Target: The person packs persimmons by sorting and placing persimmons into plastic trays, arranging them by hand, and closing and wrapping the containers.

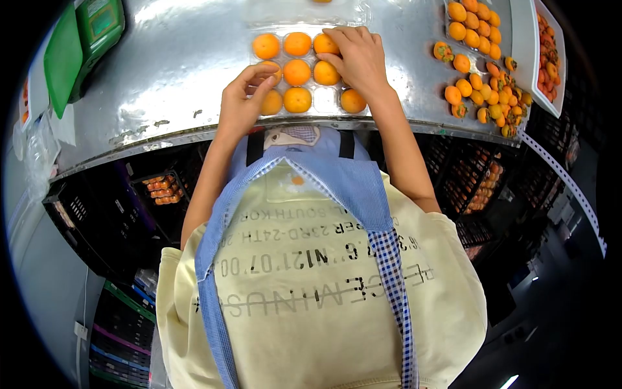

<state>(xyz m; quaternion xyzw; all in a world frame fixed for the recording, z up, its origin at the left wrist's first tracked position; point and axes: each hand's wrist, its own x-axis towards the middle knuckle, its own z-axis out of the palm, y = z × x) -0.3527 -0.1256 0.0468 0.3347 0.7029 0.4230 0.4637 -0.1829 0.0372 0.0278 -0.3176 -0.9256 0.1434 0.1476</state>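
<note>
A clear plastic tray (322, 102) with moulded cells lies on the metal table, holding several orange persimmons (297, 72) in rows. One cell in the row nearest me shows bare plastic. My left hand (245, 100) is at the tray's left side, thumb and fingers curled on a persimmon (269, 68) in the middle row. At the far row, my right hand (360, 59) has its thumb and fingers around another persimmon (325, 44). That hand covers part of the tray's right side, so the cells beneath it are hidden.
Loose persimmons (492, 97) are piled on the right of the metal table (175, 71), below another filled tray (474, 29). A white crate (551, 65) of fruit stands at far right. A green scale (97, 26) is at upper left. Dark crates (466, 175) sit under the table.
</note>
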